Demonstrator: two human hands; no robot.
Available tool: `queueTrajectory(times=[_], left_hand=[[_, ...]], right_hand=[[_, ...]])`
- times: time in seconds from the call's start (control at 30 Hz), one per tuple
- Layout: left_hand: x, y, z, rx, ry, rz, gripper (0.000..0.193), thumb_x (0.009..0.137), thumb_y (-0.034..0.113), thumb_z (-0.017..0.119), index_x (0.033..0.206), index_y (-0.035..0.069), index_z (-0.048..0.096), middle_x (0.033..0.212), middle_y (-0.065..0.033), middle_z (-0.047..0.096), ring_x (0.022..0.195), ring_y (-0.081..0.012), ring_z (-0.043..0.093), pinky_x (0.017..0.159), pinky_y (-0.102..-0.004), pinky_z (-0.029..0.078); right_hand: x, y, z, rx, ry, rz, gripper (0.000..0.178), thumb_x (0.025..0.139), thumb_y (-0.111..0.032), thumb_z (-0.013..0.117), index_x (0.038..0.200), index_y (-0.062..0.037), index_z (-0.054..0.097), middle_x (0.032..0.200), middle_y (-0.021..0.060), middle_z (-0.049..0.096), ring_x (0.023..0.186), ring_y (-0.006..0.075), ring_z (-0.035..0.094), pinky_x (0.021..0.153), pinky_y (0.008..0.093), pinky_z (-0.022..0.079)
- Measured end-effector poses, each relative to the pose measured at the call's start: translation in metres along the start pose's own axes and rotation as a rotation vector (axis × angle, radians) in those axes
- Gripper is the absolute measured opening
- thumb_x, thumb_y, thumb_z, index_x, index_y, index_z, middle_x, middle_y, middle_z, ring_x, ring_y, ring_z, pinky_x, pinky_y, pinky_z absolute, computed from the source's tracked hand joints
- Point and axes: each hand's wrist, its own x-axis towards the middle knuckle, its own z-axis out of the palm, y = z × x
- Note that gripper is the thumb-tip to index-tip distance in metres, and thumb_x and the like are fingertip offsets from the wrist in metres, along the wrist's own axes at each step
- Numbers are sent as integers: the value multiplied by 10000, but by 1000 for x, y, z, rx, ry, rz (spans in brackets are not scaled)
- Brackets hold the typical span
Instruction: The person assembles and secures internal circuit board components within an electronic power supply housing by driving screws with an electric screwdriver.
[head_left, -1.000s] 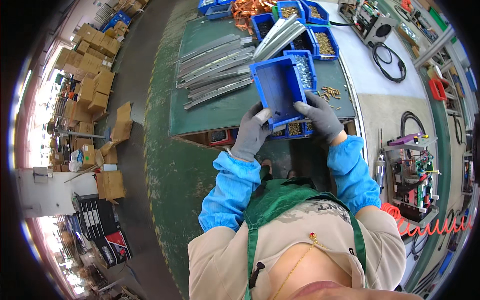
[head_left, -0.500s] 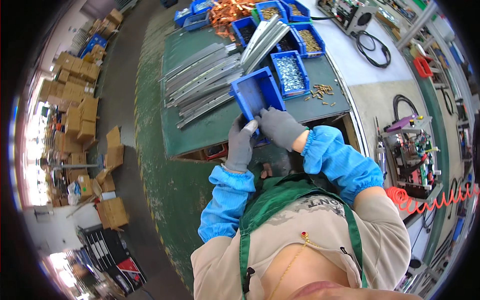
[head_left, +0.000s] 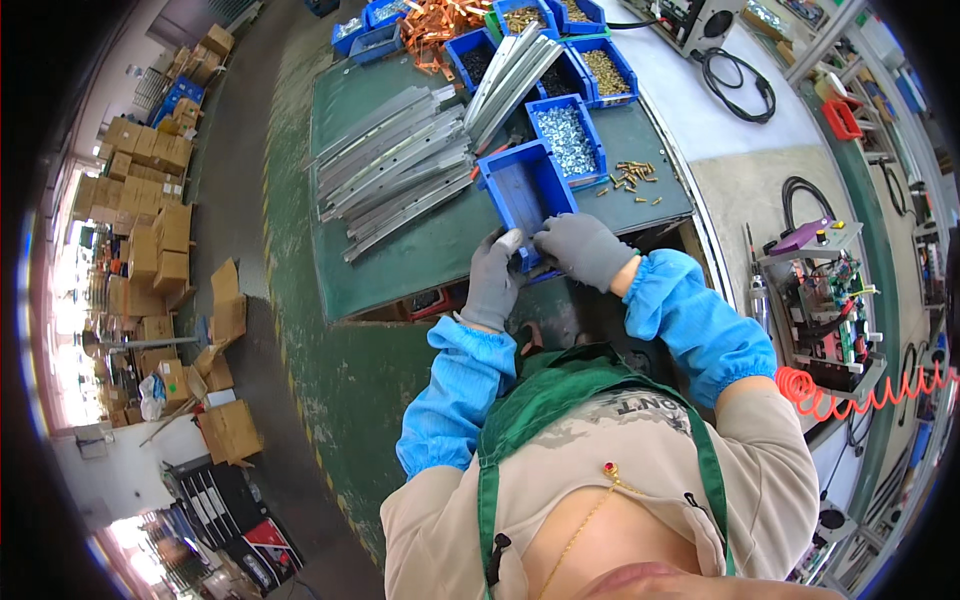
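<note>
A blue plastic parts bin sits at the near edge of the green-topped table, its inside facing up with no parts visible in it. My left hand, in a grey glove, is closed on the bin's near left corner, thumb on the rim. My right hand, gloved in grey too, has its fingers curled at the near right end of the same bin. Its fingertips are partly hidden. Just beyond is another blue bin full of small silvery parts.
Long metal strips lie stacked on the left of the table. Loose brass-coloured pieces are scattered at the right. Farther back are several blue bins and a heap of copper-coloured parts. A fixture with a red coiled hose stands right.
The bin has shifted right and levelled out, from tilted to flatter. Both hands have moved a little to the right with it.
</note>
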Motion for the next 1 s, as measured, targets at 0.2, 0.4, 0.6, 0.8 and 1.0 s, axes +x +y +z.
queueTrajectory(times=[0.2,0.4,0.6,0.8,1.0], left_hand=[[-3,-2,-6,-50,30,-16,379,901,240,525,1197,4,527,1158,-136,581,1039,-285,587,891,-514,506],[-10,-1,-29,-187,-116,-48,462,896,281,533,1274,21,472,1237,-150,557,1115,-304,567,905,-522,503],[-9,-1,-29,-236,-268,-75,505,895,301,552,1301,17,454,1266,-163,543,1122,-310,570,908,-514,512],[-10,7,-24,-266,-259,-58,511,902,309,550,1303,8,450,1286,-172,524,1151,-312,547,924,-494,506],[-17,13,-26,-204,-196,131,488,942,273,446,1354,18,389,1281,-151,523,1197,-307,505,1016,-511,417]], right_hand=[[-10,51,-2,267,533,172,128,766,-163,686,864,-93,644,853,111,633,837,309,610,741,411,489],[-22,115,21,155,286,466,188,785,-230,693,903,-92,644,861,145,632,841,339,619,721,430,494],[-18,72,-24,1334,110,460,578,817,-233,695,1313,-12,497,1084,65,624,957,153,579,772,310,504],[4,29,-40,1260,-65,399,700,719,-170,764,1317,43,468,1170,107,603,1038,170,564,928,297,456],[5,16,-37,1340,49,319,779,647,-114,823,1307,56,444,1147,118,609,1016,178,585,923,298,463]])
